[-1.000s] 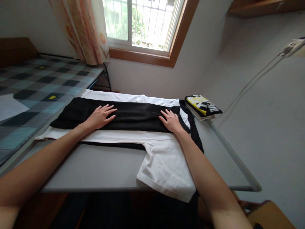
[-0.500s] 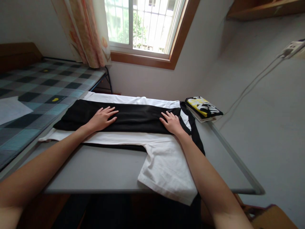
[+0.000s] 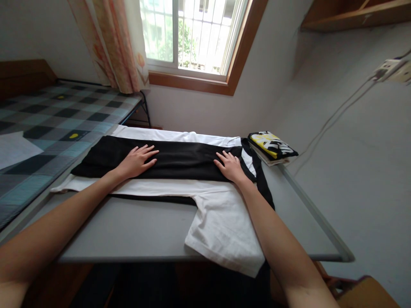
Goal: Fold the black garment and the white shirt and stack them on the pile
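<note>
Spread fingers show on both hands, palms down on cloth. At the left edge of the frame, a sheet of paper [image 3: 19, 149] lies on a checked mattress [image 3: 93, 102]. Left of centre, the left hand [image 3: 136, 161] rests on a folded black garment [image 3: 183, 159], which stretches across the middle of the frame on top of a white T-shirt [image 3: 224, 226]. Right of centre, the right hand [image 3: 230, 166] rests near the garment's right end. Below it, a white sleeve hangs over the near edge of the grey table [image 3: 135, 231]. Farther right sits a stack of folded clothes [image 3: 272, 145]; a wall socket [image 3: 388, 68] with cords is at upper right.
</note>
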Available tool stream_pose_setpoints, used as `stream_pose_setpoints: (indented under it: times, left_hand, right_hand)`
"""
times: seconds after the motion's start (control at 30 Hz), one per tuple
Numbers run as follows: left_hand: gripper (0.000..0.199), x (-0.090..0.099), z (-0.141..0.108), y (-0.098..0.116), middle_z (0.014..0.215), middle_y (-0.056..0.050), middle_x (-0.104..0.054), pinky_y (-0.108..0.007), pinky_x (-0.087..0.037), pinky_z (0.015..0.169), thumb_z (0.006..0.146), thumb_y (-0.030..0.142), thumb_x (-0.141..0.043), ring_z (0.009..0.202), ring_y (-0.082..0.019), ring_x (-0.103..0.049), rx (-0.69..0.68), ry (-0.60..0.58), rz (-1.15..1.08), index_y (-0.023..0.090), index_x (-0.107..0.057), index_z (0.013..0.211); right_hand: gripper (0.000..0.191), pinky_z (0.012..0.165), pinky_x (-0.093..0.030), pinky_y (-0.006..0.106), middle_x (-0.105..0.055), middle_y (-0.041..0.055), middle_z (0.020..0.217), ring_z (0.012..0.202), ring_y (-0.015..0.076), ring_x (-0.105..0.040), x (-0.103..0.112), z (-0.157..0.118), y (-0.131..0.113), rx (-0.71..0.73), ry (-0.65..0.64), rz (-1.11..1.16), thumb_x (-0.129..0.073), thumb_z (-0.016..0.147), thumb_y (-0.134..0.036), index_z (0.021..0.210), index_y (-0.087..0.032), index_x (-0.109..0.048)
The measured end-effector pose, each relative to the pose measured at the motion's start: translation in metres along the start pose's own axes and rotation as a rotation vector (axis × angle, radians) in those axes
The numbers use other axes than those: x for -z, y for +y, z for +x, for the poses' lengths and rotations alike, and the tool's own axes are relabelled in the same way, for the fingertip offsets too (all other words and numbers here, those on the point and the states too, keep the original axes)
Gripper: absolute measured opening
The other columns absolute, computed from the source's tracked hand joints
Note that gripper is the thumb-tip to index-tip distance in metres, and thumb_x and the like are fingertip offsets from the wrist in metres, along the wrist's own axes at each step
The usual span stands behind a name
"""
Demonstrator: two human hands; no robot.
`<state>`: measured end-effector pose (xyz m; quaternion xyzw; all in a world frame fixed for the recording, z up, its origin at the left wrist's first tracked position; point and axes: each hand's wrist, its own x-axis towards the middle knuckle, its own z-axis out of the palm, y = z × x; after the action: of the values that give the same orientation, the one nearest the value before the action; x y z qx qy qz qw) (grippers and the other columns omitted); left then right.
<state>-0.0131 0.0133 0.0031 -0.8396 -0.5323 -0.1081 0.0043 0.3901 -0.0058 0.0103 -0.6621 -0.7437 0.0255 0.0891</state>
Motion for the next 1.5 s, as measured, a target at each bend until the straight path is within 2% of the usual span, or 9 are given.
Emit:
stream_pose_setpoints:
  times: [0.2, 0.63, 1.5]
  left_hand:
    - [0.059, -0.0004, 0.0002, -0.001, 0.162, -0.004, -0.041, -0.052, -0.023, 0.124, 0.099, 0.054, -0.034, 0.153, -0.027, -0.032, 0.004, 0.004, -0.001, 0.03, -0.052, 0.149]
    - [0.059, -0.0006, 0.0001, -0.0003, 0.161, -0.006, -0.042, -0.052, -0.023, 0.124, 0.099, 0.053, -0.035, 0.152, -0.028, -0.033, -0.001, 0.009, 0.008, 0.026, -0.054, 0.149]
    - [0.06, 0.0011, -0.0002, 0.0006, 0.162, -0.005, -0.042, -0.052, -0.023, 0.124, 0.099, 0.055, -0.034, 0.153, -0.028, -0.032, 0.006, -0.001, -0.002, 0.028, -0.053, 0.149]
  right_hand:
    - [0.057, 0.121, -0.026, 0.054, -0.039, 0.0118, 0.164, 0.151, 0.0327, -0.035, -0.0023, 0.0008, 0.0019, 0.007, 0.01, -0.009, -0.035, 0.106, -0.053, 0.154, -0.025, -0.048]
    - [0.056, 0.121, -0.026, 0.053, -0.039, 0.0123, 0.164, 0.151, 0.0331, -0.034, -0.0008, 0.0007, 0.0011, 0.005, 0.0, -0.01, -0.037, 0.106, -0.051, 0.154, -0.024, -0.048]
    - [0.056, 0.12, -0.027, 0.054, -0.04, 0.0117, 0.163, 0.15, 0.0331, -0.035, 0.0003, -0.0002, -0.0002, 0.002, 0.005, -0.024, -0.036, 0.106, -0.053, 0.154, -0.026, -0.048]
